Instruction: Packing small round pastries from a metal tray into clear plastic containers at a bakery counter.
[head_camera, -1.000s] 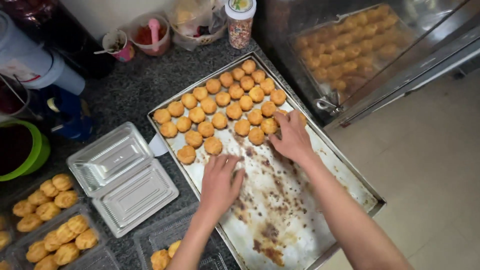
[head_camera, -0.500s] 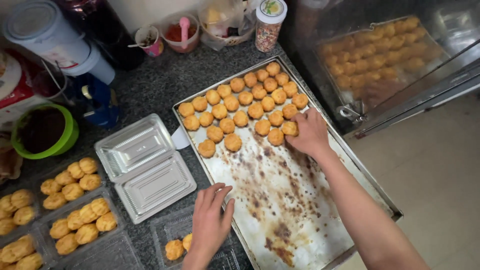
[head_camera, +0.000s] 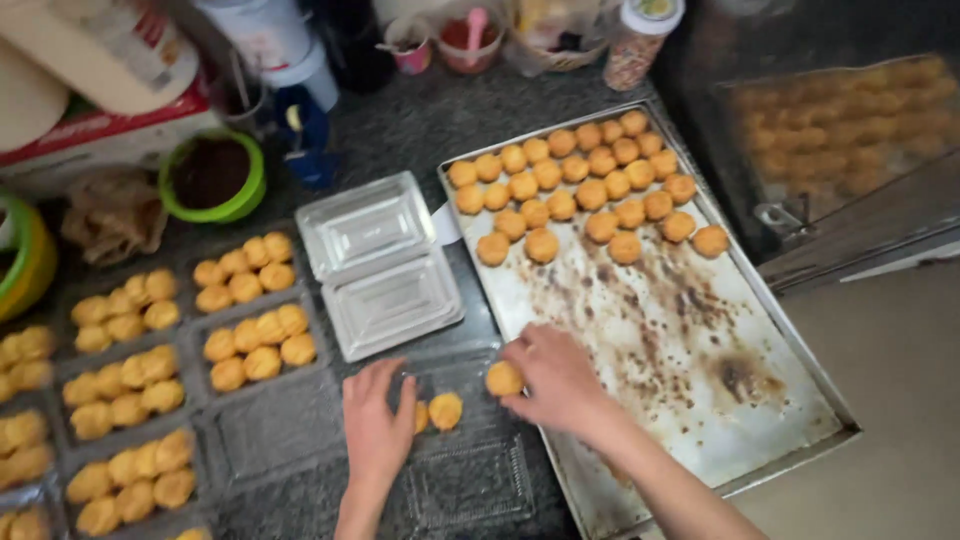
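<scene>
Pastry (head_camera: 503, 379), round and golden with no long axis or facing to tell, sits pinched in the right hand (head_camera: 556, 380) fingers over the clear box (head_camera: 470, 455), at 9 o'clock of the tray (head_camera: 800, 345). Left hand (head_camera: 377, 425) fingers curl narrowly on a pastry already in the box. This looks like the filling step; setting it beside pastry two (head_camera: 445, 410) calls for a gentle release. More pastries (head_camera: 575, 185) crowd the tray's 12 o'clock end; an empty box (head_camera: 378, 262) lies on the table (head_camera: 400, 130).
</scene>
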